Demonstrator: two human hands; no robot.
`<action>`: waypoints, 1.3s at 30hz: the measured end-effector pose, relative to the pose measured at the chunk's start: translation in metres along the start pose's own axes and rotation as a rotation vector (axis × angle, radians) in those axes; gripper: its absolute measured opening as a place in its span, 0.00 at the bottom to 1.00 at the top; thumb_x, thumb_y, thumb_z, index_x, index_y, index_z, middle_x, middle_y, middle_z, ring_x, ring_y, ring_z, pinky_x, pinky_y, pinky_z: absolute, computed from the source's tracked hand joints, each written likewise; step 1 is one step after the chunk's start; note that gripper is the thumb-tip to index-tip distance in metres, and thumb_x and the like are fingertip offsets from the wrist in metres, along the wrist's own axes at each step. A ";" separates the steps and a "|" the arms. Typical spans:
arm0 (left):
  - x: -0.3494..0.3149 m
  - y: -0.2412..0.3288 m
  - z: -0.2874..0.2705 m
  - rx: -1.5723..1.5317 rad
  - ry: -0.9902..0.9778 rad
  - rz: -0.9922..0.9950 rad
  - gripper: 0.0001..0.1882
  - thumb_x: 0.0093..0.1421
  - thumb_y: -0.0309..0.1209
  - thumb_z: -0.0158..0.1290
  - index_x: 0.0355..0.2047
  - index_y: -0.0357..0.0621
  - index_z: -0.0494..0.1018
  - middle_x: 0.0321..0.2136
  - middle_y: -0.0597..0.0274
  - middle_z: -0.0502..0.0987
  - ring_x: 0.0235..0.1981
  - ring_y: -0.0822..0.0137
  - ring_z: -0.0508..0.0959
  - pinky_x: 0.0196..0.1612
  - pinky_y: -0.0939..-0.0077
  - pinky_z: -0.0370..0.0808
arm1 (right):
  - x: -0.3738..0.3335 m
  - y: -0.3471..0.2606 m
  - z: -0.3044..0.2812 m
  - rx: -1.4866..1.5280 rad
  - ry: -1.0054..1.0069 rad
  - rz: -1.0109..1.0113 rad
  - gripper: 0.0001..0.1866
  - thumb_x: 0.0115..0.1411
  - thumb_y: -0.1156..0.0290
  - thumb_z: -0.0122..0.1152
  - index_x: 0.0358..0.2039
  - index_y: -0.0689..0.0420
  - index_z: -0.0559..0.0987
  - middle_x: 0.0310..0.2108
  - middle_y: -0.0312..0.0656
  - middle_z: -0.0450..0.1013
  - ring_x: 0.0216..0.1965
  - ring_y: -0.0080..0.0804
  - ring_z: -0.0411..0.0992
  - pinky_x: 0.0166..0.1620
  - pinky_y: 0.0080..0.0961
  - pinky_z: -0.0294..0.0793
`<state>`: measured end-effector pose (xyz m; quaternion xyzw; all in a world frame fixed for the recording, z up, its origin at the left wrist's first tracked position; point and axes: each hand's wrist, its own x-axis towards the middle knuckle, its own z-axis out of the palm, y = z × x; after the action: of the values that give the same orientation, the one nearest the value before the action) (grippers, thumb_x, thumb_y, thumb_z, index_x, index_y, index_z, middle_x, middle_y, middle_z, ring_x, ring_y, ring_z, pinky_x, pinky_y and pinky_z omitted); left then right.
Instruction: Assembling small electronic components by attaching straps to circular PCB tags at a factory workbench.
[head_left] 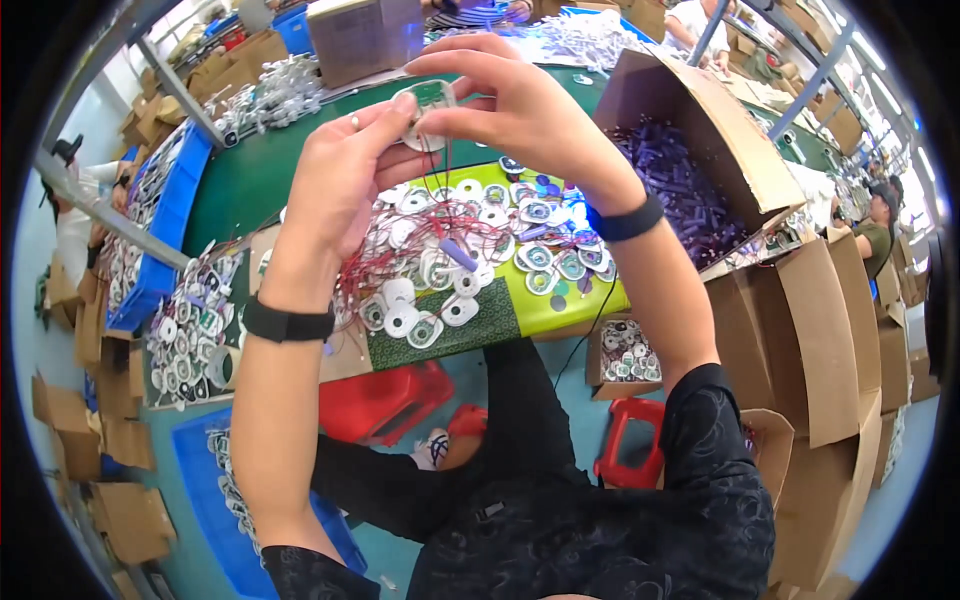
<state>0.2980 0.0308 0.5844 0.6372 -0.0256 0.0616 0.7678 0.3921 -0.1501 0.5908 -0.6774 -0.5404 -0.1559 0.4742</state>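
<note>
Above the table, both hands hold one white plastic housing (430, 135) with a clear or pale rim. My left hand (350, 165) pinches its left edge between thumb and fingers. On the other side, my right hand (505, 100) is curled, its thumb and fingertips at the housing's right edge. Thin red and dark wires hang down from the housing. Below them a purple cylinder (458, 254) lies over a spread of round white housings (400, 318) and tangled red wires (415, 235). What the fingertips cover inside the housing is hidden.
A cardboard box of purple cylinders (670, 180) stands to the right. Blue bins (160, 240) and more white parts (195, 340) are on the left. Under the table sit red stools (385, 400) and a small parts box (625, 355). Other people work around the far tables.
</note>
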 end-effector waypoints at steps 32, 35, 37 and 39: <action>-0.095 -0.013 -0.072 -0.314 0.273 -0.013 0.12 0.68 0.30 0.52 0.48 0.36 0.75 0.44 0.55 0.80 0.44 0.64 0.82 0.48 0.70 0.80 | -0.061 -0.060 0.142 0.488 -0.149 0.312 0.24 0.69 0.61 0.37 0.48 0.62 0.80 0.37 0.43 0.80 0.44 0.29 0.75 0.51 0.26 0.69; -0.093 -0.016 -0.082 -0.297 0.303 -0.030 0.15 0.70 0.32 0.50 0.51 0.35 0.73 0.47 0.51 0.79 0.49 0.61 0.80 0.54 0.64 0.79 | -0.056 -0.055 0.148 0.876 -0.152 0.623 0.28 0.69 0.57 0.34 0.47 0.62 0.81 0.36 0.42 0.81 0.41 0.29 0.76 0.50 0.27 0.68; -0.093 -0.016 -0.088 -0.268 0.325 -0.043 0.15 0.70 0.32 0.49 0.51 0.34 0.72 0.48 0.51 0.79 0.50 0.60 0.80 0.55 0.62 0.78 | -0.054 -0.047 0.150 0.807 -0.097 0.596 0.27 0.68 0.58 0.35 0.46 0.62 0.81 0.37 0.42 0.80 0.43 0.29 0.75 0.50 0.26 0.68; -0.094 -0.013 -0.092 -0.273 0.332 -0.045 0.15 0.70 0.32 0.49 0.51 0.33 0.72 0.48 0.50 0.79 0.51 0.58 0.80 0.57 0.59 0.78 | -0.057 -0.044 0.152 0.739 -0.043 0.564 0.25 0.68 0.60 0.35 0.46 0.61 0.81 0.38 0.42 0.80 0.44 0.28 0.75 0.50 0.26 0.68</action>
<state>0.2028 0.1125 0.5434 0.5089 0.1075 0.1444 0.8418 0.2865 -0.0614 0.4941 -0.5866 -0.3641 0.1961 0.6963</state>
